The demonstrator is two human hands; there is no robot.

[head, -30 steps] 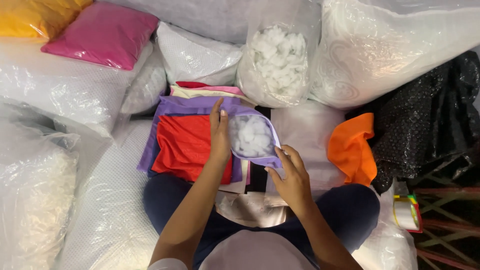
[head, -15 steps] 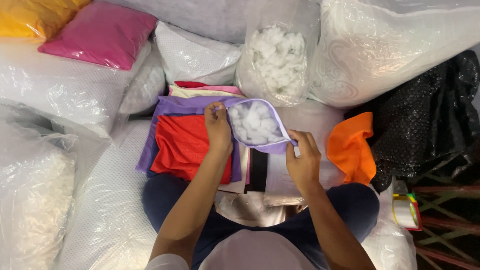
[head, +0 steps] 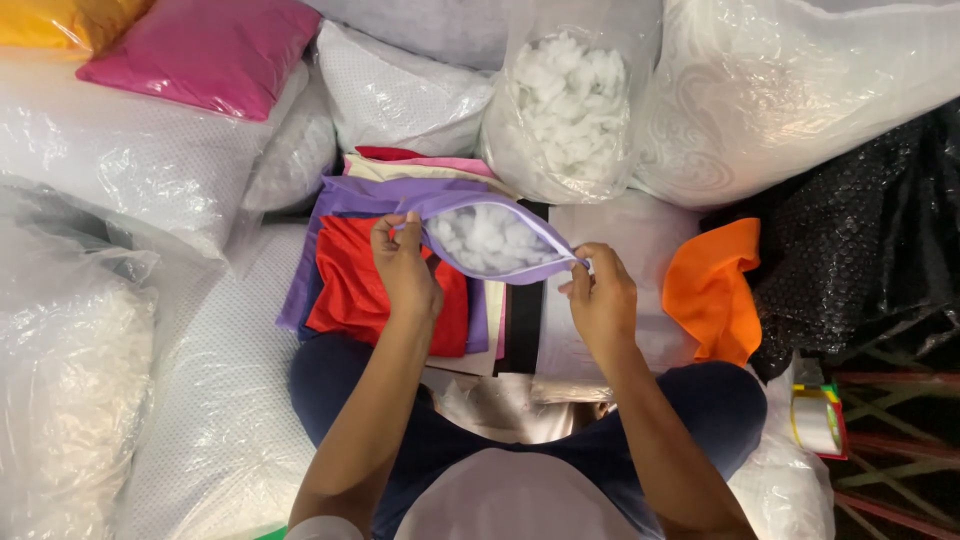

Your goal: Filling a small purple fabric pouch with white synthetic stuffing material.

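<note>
The purple cushion cover (head: 497, 236), stuffed with white filling (head: 487, 240), is held above the red cloth (head: 360, 285). The left hand (head: 403, 272) pinches its left edge; the right hand (head: 600, 296) pinches the right end of the opening. Since half a second ago, the opening has been pulled wider and flatter, and the right hand has moved outward.

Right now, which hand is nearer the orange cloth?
Right. The right hand pinches the near end of the purple cover's opening, just left of the orange cloth, not touching it. The left hand grips the cover's far end, over the red fabric.
</note>
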